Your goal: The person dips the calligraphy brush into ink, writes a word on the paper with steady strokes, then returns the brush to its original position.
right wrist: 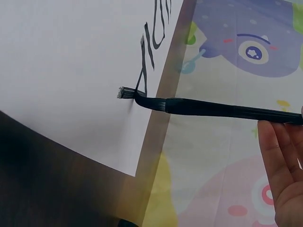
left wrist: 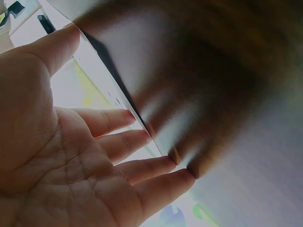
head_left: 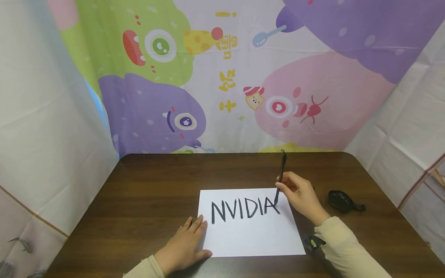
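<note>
A white sheet of paper [head_left: 250, 239] lies on the dark wooden table [head_left: 156, 185], with "NVIDIA" lettered across its upper half in black strokes. My right hand [head_left: 300, 195] pinches a black writing brush [head_left: 282, 166] by its handle, above the sheet's upper right. In the right wrist view, the bent bristles of the brush [right wrist: 203, 106] press on the paper at the last letter, A. Along the sheet's lower left edge rests my left hand [head_left: 187, 241], fingers extended and thumb at the bottom corner. The left wrist view shows its palm [left wrist: 61, 151] and fingertips on the table and paper edge.
To the right of the sheet sits a small black dish [head_left: 342, 201] with a handle. A cartoon-printed curtain [head_left: 229, 131] hangs right behind the table's far edge, and pale fabric walls [head_left: 52, 116] close in both sides. A dark device [head_left: 314, 243] is on the right wrist.
</note>
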Demonstrator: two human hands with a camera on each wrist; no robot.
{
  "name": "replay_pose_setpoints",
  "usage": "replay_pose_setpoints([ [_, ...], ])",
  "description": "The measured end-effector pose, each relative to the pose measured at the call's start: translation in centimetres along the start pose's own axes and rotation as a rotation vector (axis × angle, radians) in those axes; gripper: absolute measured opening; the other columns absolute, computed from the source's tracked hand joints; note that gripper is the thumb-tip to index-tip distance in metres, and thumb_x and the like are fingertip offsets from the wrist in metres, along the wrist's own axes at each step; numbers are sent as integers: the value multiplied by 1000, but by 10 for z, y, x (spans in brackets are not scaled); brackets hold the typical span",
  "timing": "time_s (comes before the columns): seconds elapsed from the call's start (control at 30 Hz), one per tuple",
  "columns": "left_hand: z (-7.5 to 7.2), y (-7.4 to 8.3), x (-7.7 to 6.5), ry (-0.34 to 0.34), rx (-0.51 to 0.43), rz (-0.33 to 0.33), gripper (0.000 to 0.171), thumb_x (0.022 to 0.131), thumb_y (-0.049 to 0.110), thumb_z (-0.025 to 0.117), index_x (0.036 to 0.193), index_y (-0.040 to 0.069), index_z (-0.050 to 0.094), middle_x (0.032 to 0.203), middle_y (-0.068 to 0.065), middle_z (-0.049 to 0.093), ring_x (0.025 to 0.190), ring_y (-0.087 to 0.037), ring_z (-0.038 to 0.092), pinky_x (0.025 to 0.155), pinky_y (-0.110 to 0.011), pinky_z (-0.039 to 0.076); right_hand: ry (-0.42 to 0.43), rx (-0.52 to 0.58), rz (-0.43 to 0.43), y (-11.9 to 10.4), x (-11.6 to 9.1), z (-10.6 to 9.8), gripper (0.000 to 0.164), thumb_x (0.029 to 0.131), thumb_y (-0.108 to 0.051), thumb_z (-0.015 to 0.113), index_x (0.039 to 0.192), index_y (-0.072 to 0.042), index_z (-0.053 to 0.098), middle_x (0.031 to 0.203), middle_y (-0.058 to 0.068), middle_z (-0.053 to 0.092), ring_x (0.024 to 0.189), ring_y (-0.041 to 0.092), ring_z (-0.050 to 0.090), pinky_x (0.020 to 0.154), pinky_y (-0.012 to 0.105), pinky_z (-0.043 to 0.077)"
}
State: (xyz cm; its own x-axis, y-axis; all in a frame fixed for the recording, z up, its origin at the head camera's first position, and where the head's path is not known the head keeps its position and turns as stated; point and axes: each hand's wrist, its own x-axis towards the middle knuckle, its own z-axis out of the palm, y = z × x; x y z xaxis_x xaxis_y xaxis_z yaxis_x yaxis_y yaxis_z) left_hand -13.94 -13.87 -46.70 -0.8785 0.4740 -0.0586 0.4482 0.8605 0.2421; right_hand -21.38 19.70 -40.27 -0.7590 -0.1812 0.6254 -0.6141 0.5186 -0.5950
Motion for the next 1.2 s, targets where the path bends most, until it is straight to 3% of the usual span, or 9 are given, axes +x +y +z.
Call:
replay_pose_setpoints([
  [0.2, -1, 0, 0, 2, -1, -1, 82, 78, 54, 61, 137, 1, 40, 144, -20, 33, 127, -50, 31, 95, -63, 34, 14, 10, -17, 2, 1, -1, 15, 76, 7, 68, 88, 3, 61, 72, 10, 65, 60, 14, 58, 53, 16, 47],
  [0.43, -2, 1, 0, 3, -4, -5, 81, 78, 54, 62, 136, 1, 40, 144, -20, 34, 127, -50, 31, 95, -62, 34, 35, 19, -67, 35, 1, -1, 16, 79, -2, 69, 92, -7, 62, 75, -1, 65, 63, 5, 58, 53, 15, 47],
  [0.6, -2, 1, 0, 10, -1, -2, 81, 78, 53, 62, 136, 0, 41, 144, -21, 34, 127, -50, 32, 95, -62, 34, 59, 30, -53, 30, 5, -5, 17, 78, 1, 68, 94, -3, 62, 76, 8, 66, 63, 12, 61, 54, 13, 47],
  [0.77, -2, 1, 0, 9, 2, -2, 81, 78, 53, 62, 136, 0, 41, 143, -20, 35, 127, -50, 32, 95, -62, 34, 80, 50, -62, 8, 9, -11, 19, 77, 9, 66, 95, 6, 60, 75, 16, 65, 62, 25, 62, 56, 14, 49],
  [1.0, -2, 2, -1, -4, -7, -2, 82, 78, 53, 62, 136, 1, 40, 144, -20, 34, 127, -50, 31, 94, -63, 34, 105, 15, -75, -9, 14, -21, 20, 76, 11, 66, 94, 7, 60, 73, 17, 64, 62, 14, 60, 55, 15, 49],
  [1.2, -2, 2, -2, 5, -5, 1, 81, 78, 52, 63, 136, 0, 41, 144, -20, 34, 127, -50, 31, 93, -64, 35, 118, -26, -58, -5, 19, -29, 19, 77, 10, 66, 94, 6, 60, 72, 15, 63, 58, 22, 59, 52, 13, 47],
])
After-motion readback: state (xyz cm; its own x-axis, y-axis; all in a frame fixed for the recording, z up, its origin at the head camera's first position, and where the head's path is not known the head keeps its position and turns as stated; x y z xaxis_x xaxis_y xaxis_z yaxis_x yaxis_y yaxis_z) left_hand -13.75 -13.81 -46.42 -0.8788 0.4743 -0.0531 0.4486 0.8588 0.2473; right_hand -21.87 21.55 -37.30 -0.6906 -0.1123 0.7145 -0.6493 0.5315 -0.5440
